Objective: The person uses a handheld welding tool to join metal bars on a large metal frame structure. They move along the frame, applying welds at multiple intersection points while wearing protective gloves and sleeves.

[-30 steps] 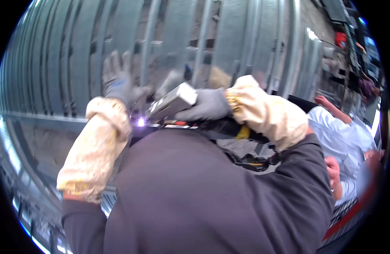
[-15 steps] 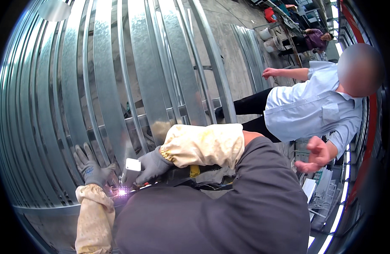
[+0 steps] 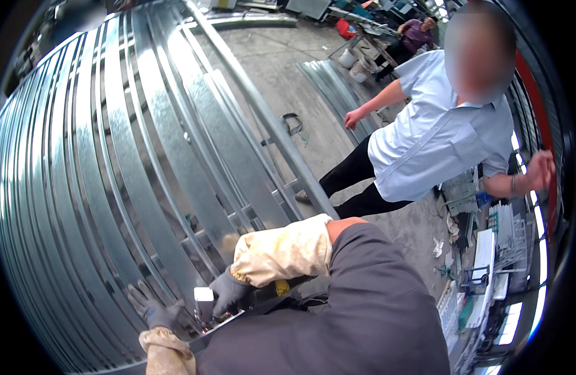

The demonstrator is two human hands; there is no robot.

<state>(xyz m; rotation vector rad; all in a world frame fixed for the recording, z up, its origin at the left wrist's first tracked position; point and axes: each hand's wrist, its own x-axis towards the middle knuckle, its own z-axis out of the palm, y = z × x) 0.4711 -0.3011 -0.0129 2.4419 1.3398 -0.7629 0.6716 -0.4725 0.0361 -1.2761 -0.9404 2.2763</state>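
My left hand (image 3: 158, 309), in a grey glove with a pale cuff, lies with its fingers spread on the slats of a galvanised metal panel (image 3: 127, 147). Close beside it, my right hand (image 3: 228, 290) in a matching glove is wrapped round a handheld welding gun (image 3: 203, 296) with a white, box-like end. The gun's tip is down at the panel's near edge rail, partly hidden by my dark sleeve. A pale protective sleeve (image 3: 282, 250) covers my right forearm. No bright arc shows at the tip.
A person in a light blue shirt (image 3: 425, 119) stands close on the right, one arm raised. Farther back are another person in purple (image 3: 417, 35), buckets (image 3: 361, 69) and a stack of metal strips (image 3: 332, 94). White metal parts (image 3: 481, 269) are piled at the right.
The bright arc and sparks at the gun's tip have gone out. My view has tilted up and turned, showing more floor. The person in blue has lifted the nearer hand away.
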